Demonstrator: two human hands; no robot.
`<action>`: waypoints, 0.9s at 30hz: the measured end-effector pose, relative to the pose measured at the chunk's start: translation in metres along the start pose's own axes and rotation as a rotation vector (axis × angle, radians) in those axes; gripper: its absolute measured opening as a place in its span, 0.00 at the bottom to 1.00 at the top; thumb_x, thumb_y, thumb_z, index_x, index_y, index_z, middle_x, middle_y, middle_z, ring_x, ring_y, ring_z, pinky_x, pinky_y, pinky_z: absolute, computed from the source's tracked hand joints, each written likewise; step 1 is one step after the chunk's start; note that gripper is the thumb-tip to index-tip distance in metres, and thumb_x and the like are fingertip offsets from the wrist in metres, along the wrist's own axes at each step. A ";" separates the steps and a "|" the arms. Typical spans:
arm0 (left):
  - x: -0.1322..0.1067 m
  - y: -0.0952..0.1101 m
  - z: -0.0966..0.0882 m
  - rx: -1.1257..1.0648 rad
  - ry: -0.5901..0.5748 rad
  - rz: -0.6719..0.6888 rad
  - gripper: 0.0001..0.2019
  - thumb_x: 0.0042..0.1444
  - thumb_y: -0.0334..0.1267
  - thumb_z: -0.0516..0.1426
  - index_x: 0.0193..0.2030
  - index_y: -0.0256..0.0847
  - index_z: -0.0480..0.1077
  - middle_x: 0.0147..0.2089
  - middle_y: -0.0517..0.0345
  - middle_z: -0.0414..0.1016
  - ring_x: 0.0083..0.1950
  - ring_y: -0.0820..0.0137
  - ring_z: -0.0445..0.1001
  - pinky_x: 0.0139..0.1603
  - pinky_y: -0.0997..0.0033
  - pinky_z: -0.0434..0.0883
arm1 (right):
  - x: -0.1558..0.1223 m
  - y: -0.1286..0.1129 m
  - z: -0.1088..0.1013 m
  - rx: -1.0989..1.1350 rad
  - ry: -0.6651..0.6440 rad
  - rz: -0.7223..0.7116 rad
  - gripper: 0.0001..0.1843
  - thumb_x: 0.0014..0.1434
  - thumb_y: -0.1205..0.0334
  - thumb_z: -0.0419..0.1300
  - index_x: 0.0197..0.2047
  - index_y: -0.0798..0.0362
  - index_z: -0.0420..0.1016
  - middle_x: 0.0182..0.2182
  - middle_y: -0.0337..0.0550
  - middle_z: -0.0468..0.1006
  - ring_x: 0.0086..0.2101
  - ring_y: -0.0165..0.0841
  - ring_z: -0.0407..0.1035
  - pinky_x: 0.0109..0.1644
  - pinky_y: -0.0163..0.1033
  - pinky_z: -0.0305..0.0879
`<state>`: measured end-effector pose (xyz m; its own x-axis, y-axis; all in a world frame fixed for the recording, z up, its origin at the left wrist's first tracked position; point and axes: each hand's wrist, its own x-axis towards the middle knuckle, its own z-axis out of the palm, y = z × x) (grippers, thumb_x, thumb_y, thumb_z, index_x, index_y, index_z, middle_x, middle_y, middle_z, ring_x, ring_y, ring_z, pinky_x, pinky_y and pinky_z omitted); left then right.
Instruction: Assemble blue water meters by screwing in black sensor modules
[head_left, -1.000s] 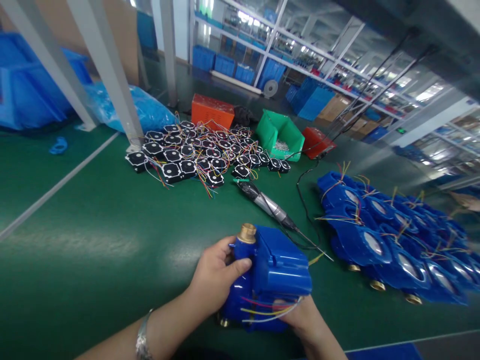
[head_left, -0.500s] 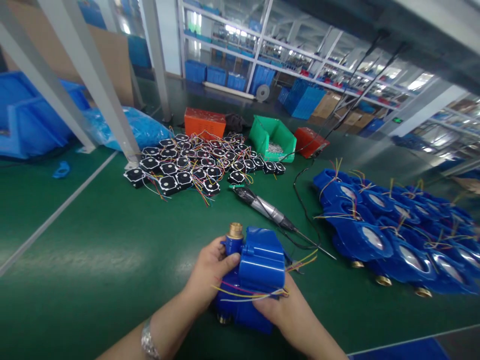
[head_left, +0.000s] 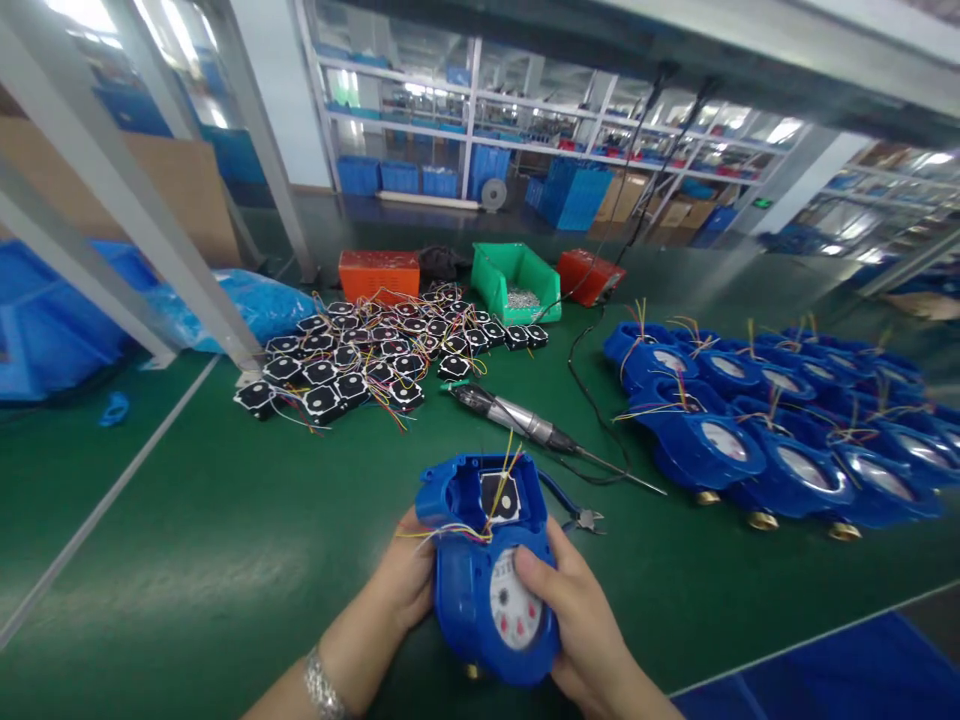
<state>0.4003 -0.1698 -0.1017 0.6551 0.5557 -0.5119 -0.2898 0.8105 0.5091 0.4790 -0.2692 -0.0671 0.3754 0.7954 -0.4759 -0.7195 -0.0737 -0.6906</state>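
Both my hands grip a blue water meter (head_left: 469, 610) over the green table, its round white dial facing up toward me. Its top compartment is uncovered and holds a black module (head_left: 501, 497) with a white edge, from which yellow, red and white wires stick out. My left hand (head_left: 409, 575) wraps the left side, fingers partly hidden behind the housing. On the right side, my right hand (head_left: 574, 600) has its thumb across the dial. A brass fitting shows at the bottom. Just beyond lie cutting pliers (head_left: 586, 519) and a silver electric screwdriver (head_left: 525, 424).
Many black modules (head_left: 346, 357) with loose wires lie at the back left. A green bin (head_left: 487, 275) of small metal parts stands between two orange boxes (head_left: 379, 275). Rows of blue water meters (head_left: 724, 440) fill the right. A metal post (head_left: 187, 260) rises at left.
The water meter has been turned over in my hands, so its dial and open compartment now face me. My right thumb has shifted onto the dial. The pliers have come into fuller view.
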 end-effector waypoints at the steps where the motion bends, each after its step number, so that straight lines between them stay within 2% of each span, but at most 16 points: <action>1: 0.003 0.001 -0.002 -0.005 0.013 0.013 0.07 0.34 0.29 0.63 0.25 0.35 0.72 0.25 0.54 0.76 0.32 0.61 0.75 0.40 0.60 0.71 | 0.001 0.000 0.001 0.008 0.002 -0.010 0.42 0.41 0.59 0.67 0.56 0.53 0.51 0.45 0.51 0.68 0.40 0.38 0.68 0.46 0.43 0.67; 5: 0.018 0.019 -0.017 -0.023 0.130 0.084 0.08 0.42 0.29 0.59 0.32 0.36 0.71 0.27 0.56 0.75 0.29 0.68 0.73 0.37 0.67 0.71 | 0.004 -0.001 0.002 -0.004 -0.003 -0.040 0.48 0.39 0.61 0.68 0.58 0.53 0.45 0.50 0.52 0.63 0.45 0.39 0.66 0.52 0.45 0.62; 8: 0.019 0.035 -0.025 -0.037 0.260 0.220 0.07 0.49 0.35 0.55 0.34 0.36 0.69 0.33 0.54 0.75 0.34 0.71 0.73 0.39 0.71 0.69 | 0.007 0.001 0.003 -0.051 -0.014 -0.065 0.46 0.42 0.60 0.67 0.58 0.54 0.45 0.51 0.51 0.62 0.48 0.38 0.63 0.56 0.44 0.58; 9: 0.016 0.038 -0.024 -0.013 0.256 0.275 0.10 0.51 0.40 0.54 0.35 0.35 0.68 0.37 0.52 0.74 0.37 0.69 0.73 0.41 0.71 0.69 | 0.008 0.002 0.004 -0.072 -0.015 -0.072 0.45 0.42 0.59 0.67 0.58 0.54 0.45 0.51 0.51 0.62 0.49 0.38 0.62 0.57 0.44 0.58; 11: 0.005 0.038 -0.020 0.122 0.167 0.359 0.18 0.49 0.47 0.55 0.41 0.35 0.67 0.45 0.48 0.72 0.44 0.65 0.71 0.43 0.69 0.68 | 0.009 0.005 0.003 -0.113 -0.005 -0.078 0.45 0.44 0.57 0.66 0.59 0.53 0.45 0.51 0.50 0.62 0.49 0.38 0.62 0.57 0.44 0.57; 13: -0.007 0.032 -0.012 0.313 0.064 0.401 0.28 0.42 0.47 0.61 0.50 0.37 0.63 0.50 0.48 0.69 0.49 0.61 0.68 0.47 0.67 0.66 | 0.010 0.007 0.001 -0.153 -0.003 -0.082 0.45 0.45 0.55 0.65 0.59 0.53 0.44 0.51 0.49 0.62 0.49 0.38 0.62 0.57 0.44 0.57; 14: -0.013 0.028 -0.008 0.409 0.048 0.407 0.32 0.39 0.44 0.63 0.53 0.39 0.60 0.52 0.49 0.67 0.51 0.60 0.67 0.50 0.66 0.65 | 0.009 0.008 0.000 -0.173 -0.011 -0.086 0.45 0.45 0.54 0.64 0.59 0.53 0.43 0.50 0.50 0.62 0.49 0.37 0.62 0.57 0.44 0.57; 16: -0.020 0.021 -0.001 0.556 0.084 0.418 0.37 0.37 0.42 0.65 0.55 0.42 0.56 0.53 0.50 0.66 0.53 0.58 0.65 0.54 0.63 0.61 | 0.008 0.007 -0.002 -0.197 -0.035 -0.102 0.44 0.46 0.53 0.64 0.59 0.54 0.43 0.50 0.50 0.62 0.48 0.37 0.62 0.56 0.44 0.57; 18: -0.024 0.016 0.002 0.625 0.132 0.419 0.37 0.37 0.42 0.65 0.56 0.43 0.55 0.54 0.51 0.65 0.54 0.58 0.64 0.56 0.61 0.59 | 0.008 0.006 -0.004 -0.181 -0.067 -0.106 0.44 0.47 0.52 0.63 0.59 0.55 0.43 0.51 0.50 0.61 0.49 0.37 0.62 0.55 0.43 0.58; 22: -0.023 0.014 0.002 0.533 0.125 0.374 0.37 0.39 0.43 0.64 0.56 0.47 0.53 0.53 0.53 0.65 0.54 0.58 0.65 0.55 0.61 0.61 | 0.011 0.005 -0.005 -0.112 -0.077 -0.069 0.45 0.43 0.53 0.65 0.59 0.55 0.45 0.51 0.50 0.61 0.49 0.38 0.61 0.54 0.43 0.59; 27: -0.018 0.008 -0.004 0.420 0.074 0.403 0.38 0.38 0.40 0.65 0.57 0.48 0.54 0.52 0.53 0.67 0.52 0.59 0.67 0.51 0.65 0.65 | 0.019 0.011 -0.005 -0.074 -0.051 -0.142 0.47 0.40 0.56 0.66 0.58 0.56 0.46 0.50 0.51 0.62 0.49 0.39 0.61 0.52 0.41 0.60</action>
<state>0.3835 -0.1722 -0.0908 0.4959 0.8285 -0.2600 -0.1951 0.3981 0.8964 0.4809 -0.2579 -0.0863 0.4386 0.8305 -0.3433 -0.6152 -0.0010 -0.7884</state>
